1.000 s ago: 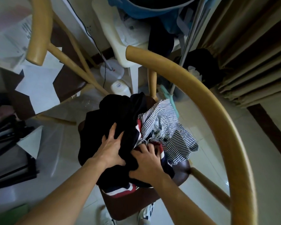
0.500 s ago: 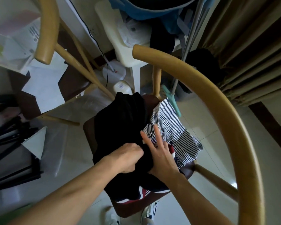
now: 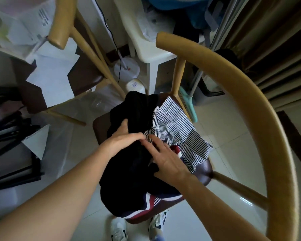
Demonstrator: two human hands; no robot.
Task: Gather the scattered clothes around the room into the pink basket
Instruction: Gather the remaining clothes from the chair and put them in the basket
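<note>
Clothes pile on our chair seat (image 3: 101,122). Our left hand (image 3: 123,141) grabs black cloth (image 3: 137,115) tight. Our right hand (image 3: 165,159) lies flat on pile, fingers spread, beside striped shirt (image 3: 181,129).

A black garment (image 3: 129,171) lies bunched in a heap under my left hand (image 3: 123,141), whose fingers are curled into its upper folds, and it sags down past my wrists. Just beyond my right hand (image 3: 165,159), touching its fingertips, a black-and-white striped garment (image 3: 179,134) lies crumpled and spread flat. A piece with red, white and navy bands (image 3: 151,200) shows below my right wrist, mostly buried under the black cloth, and a scrap of it shows beside my right knuckles.
</note>
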